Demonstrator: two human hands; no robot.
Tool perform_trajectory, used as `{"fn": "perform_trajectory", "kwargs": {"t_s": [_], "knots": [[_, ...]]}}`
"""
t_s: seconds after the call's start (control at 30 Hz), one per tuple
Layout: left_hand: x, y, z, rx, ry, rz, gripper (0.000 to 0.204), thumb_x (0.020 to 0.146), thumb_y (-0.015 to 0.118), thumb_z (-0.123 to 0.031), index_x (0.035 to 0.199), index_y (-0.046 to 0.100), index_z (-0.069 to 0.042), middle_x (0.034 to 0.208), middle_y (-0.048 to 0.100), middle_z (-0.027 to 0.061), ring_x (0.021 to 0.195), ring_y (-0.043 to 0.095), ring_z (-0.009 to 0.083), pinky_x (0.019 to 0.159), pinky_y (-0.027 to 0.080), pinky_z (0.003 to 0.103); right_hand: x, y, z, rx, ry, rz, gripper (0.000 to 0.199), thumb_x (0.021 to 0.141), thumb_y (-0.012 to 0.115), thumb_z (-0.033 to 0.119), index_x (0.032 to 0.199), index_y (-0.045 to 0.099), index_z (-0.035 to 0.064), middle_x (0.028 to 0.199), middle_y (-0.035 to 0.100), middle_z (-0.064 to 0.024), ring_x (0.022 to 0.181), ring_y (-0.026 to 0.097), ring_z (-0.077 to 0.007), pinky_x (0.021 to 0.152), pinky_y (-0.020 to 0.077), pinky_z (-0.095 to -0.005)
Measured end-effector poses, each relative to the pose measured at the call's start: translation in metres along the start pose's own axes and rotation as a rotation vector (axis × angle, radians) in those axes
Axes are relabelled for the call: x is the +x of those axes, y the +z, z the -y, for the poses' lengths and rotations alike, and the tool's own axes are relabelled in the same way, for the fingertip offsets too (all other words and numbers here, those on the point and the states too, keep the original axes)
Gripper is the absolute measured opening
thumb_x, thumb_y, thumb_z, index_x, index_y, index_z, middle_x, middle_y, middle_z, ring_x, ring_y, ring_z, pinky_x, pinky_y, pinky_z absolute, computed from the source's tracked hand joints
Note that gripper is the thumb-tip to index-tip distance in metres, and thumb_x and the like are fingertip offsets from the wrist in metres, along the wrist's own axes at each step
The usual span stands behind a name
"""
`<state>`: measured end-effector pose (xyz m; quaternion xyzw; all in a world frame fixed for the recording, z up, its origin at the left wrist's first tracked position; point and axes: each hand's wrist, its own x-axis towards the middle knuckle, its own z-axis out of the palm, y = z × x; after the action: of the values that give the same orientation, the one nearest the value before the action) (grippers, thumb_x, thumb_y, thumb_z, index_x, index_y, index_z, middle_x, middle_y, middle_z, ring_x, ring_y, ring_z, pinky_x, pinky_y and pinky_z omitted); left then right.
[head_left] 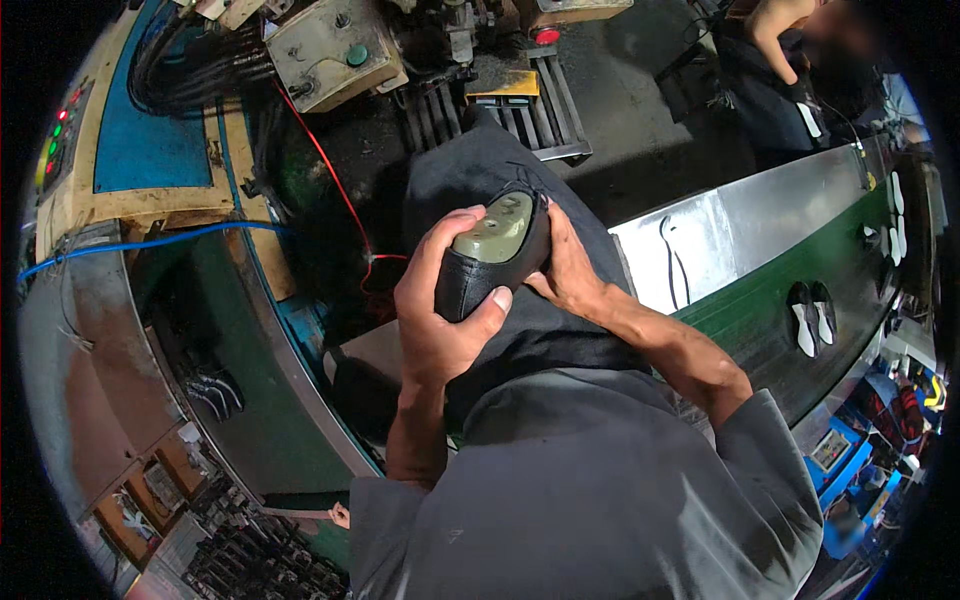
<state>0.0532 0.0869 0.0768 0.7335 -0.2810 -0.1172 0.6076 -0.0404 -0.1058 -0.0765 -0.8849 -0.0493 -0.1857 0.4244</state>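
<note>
The left hand (440,300) is clamped round the near end of a black shoe upper (495,255) stretched over a greenish last, thumb pressed on its leather side; the right hand (570,265) closes on its far right side, holding it above the lap. It looks light, soft-skinned over a stiff core, best gripped at the sides. To the right, on the green conveyor surface (760,310), lies another shoe pair (812,318).

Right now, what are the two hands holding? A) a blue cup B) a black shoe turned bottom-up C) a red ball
B: the left hand and right hand both grip a black shoe, its greenish-grey underside facing up.
</note>
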Motion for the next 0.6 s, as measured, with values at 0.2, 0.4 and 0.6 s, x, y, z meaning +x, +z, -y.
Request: {"fn": "perform_trajectory", "kwargs": {"t_s": [0.2, 0.4, 0.6], "knots": [[0.014, -0.009, 0.002, -0.066, -0.11, -0.016, 0.069, 0.078, 0.075, -0.002, 0.145, 0.059, 0.0, 0.141, 0.067, 0.016, 0.134, 0.062, 0.0285, 0.12, 0.042, 0.039, 0.02, -0.017, 0.011, -0.067, 0.048, 0.074, 0.12, 0.081, 0.093, 0.02, 0.165, 0.012, -0.0103, 0.151, 0.046, -0.0361, 0.134, 0.05, -0.0539, 0.118, 0.0408, -0.0552], [0.061, -0.073, 0.086, -0.67, -0.468, -0.104, 0.063, 0.102, 0.069, -0.01, 0.161, 0.046, -0.011, 0.138, 0.064, 0.0117, 0.126, 0.064, 0.0248, 0.112, 0.051, 0.046, 0.12, -0.054, 0.043, 0.175, 0.498, 0.539, 0.109, 0.09, 0.083, 0.054, 0.164, 0.032, -0.0083, 0.154, 0.05, -0.0366, 0.143, 0.051, -0.0506, 0.116, 0.0464, -0.0511], [0.049, -0.083, 0.18, -0.69, -0.951, -0.173, 0.055, 0.102, 0.077, -0.041, 0.145, 0.057, -0.011, 0.13, 0.07, 0.0135, 0.119, 0.071, 0.035, 0.103, 0.057, 0.061, 0.092, -0.038, 0.06, -0.413, -0.189, 0.693, 0.104, 0.074, 0.095, 0.029, 0.163, 0.043, 0.0471, 0.177, 0.02, -0.0198, 0.12, 0.058, -0.049, 0.098, 0.0621, -0.0534]]}}
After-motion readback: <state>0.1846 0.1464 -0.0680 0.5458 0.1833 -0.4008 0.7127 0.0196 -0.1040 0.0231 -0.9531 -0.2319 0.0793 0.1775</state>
